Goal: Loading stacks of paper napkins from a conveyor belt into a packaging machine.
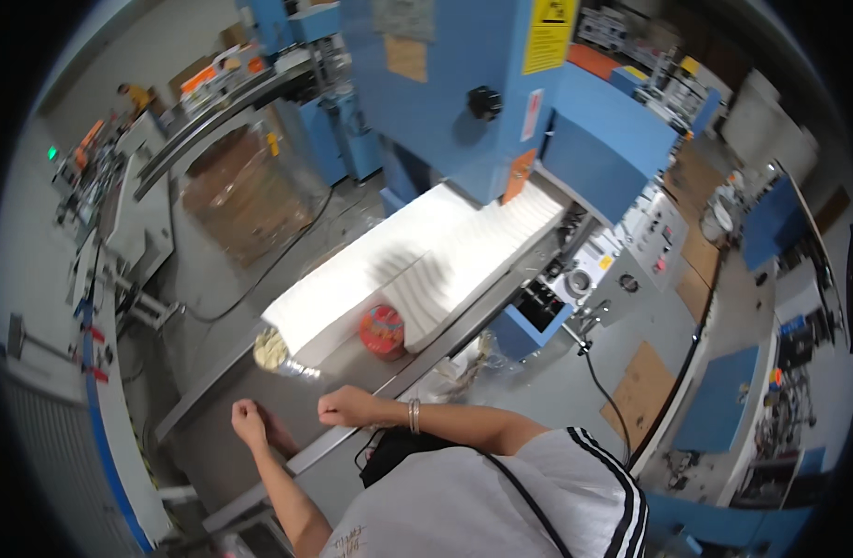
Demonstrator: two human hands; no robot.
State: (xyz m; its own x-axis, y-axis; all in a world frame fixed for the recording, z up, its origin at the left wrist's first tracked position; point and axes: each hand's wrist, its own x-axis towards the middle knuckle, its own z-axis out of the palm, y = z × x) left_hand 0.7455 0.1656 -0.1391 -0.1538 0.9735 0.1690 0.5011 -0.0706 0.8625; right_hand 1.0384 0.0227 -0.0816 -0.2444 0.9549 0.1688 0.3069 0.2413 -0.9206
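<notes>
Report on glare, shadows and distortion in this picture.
Head view: the white material glares, much of its surface detail washed out; head view: a dark, striped, shadow-like patch lies across it; head view: the blue strip at far left bows, as fisheye distortion would make it.

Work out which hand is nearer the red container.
Right. The right hand is below the red container in view, slightly left; the left hand is farther, lower and well left.

Left hand (251, 424) curled into a fist, left forearm (290, 493) angled up from lower edge. Right hand (346, 407) also fisted, right forearm (459, 421) near level. Hands close, not touching.
</notes>
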